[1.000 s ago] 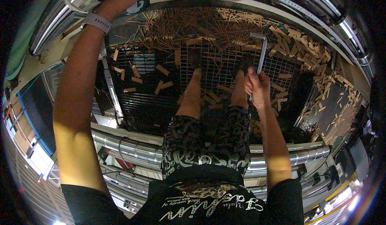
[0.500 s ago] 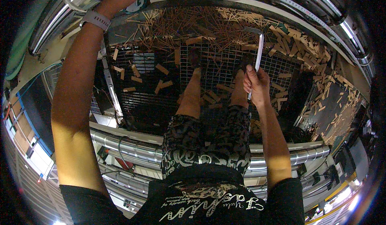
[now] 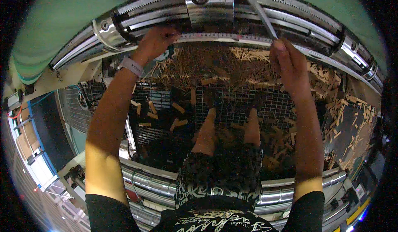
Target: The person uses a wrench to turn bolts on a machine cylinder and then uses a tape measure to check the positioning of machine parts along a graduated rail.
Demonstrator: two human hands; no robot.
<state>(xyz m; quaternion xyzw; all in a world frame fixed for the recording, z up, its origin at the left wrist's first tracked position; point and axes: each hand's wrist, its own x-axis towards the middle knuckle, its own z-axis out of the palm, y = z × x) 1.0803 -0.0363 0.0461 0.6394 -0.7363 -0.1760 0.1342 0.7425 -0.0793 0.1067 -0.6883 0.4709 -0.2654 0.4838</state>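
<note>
Right hand [image 3: 290, 64] clamped on metal strip [image 3: 261, 14], left hand [image 3: 155, 43] gripping toothed rail [image 3: 215, 37] edge

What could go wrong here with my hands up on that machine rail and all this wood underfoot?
1. Your left hand grips the toothed rail; if the carriage or rail moves, fingers could get pinched.
2. Your right hand holds a thin metal tool close to the same rail; it might slip or catch.
3. You stand on a wire grate strewn with wood scraps, so footing looks unsteady while you reach up.
</note>
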